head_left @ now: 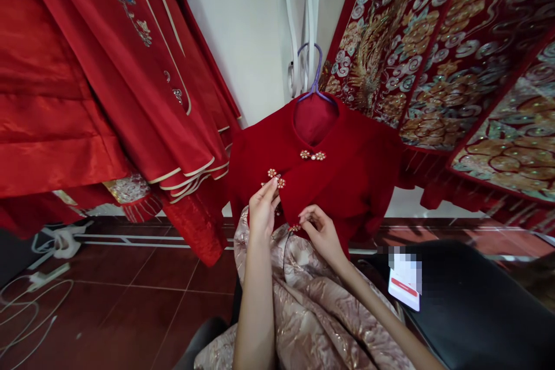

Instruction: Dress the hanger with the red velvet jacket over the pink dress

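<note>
Red jacket (321, 179), hangs on purple hanger (319, 63); left hand (261, 211) pinches flower clasp (281, 184) at chest; right hand (321, 230), fingers bent, meets lower clasp (293, 228), grip unclear.

This looks like a clothing shop or a garment workroom; the view does not settle which. Red clothes (134, 98) hang at the left and densely embroidered pieces (433, 63) at the right, with a red top (347, 185) on a purple hanger (319, 63) between them, over a tiled floor (134, 312).
</note>
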### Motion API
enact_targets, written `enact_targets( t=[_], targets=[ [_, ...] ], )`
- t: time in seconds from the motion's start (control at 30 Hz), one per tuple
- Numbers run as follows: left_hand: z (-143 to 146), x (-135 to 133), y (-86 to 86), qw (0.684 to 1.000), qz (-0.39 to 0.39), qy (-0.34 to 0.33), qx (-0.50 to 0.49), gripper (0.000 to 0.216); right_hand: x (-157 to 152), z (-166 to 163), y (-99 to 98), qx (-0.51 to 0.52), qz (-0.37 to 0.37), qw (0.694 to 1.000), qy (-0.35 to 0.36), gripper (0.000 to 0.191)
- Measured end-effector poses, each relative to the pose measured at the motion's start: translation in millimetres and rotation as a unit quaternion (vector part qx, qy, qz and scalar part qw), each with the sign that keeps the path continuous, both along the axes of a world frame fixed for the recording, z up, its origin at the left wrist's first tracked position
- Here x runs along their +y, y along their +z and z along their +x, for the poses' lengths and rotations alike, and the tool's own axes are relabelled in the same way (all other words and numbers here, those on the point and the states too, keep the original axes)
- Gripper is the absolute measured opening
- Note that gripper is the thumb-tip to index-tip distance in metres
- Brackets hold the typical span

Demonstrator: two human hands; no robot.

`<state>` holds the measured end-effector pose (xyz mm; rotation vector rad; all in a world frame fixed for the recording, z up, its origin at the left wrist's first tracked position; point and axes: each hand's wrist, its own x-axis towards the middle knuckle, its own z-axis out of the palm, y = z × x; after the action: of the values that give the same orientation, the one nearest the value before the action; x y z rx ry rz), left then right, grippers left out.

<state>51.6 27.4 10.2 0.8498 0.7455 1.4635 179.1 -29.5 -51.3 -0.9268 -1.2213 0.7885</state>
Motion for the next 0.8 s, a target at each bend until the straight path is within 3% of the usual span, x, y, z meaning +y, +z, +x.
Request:
enact_targets(
  t=[0.13,0.27,0.4,0.57,0.7,0.8],
  targets=[
    [2,1,1.7,0.999,-0.014,-0.026,-0.014,0.025,0,0,-1.4,0.002,-0.005,1.000,0.000,0.005],
    [10,4,4.2,0.999,-0.040,0.003,-0.027,0.025,0,0,-1.4,-0.002,-0.002,1.000,0.004,0.004],
    [19,7,4.3,0.998,-0.041,0.040,0.018,0.029,0,1,-0.2,-0.006,-0.002,1.000,0.005,0.004],
    [21,6,6.9,0.996,-0.030,0.029,0.078,0.037,0,2,-0.4,-0.003,0.001,1.000,0.010,0.003],
    [15,-2,18.5,0.998,0.006,-0.019,0.058,0.056,-1,1,0.6,0.004,0.001,1.000,0.012,0.006],
    [15,-6,31.1,0.993,0.072,-0.038,0.087,0.069,-3,0,5.5,0.010,-0.013,1.000,0.011,0.018]
  ],
)
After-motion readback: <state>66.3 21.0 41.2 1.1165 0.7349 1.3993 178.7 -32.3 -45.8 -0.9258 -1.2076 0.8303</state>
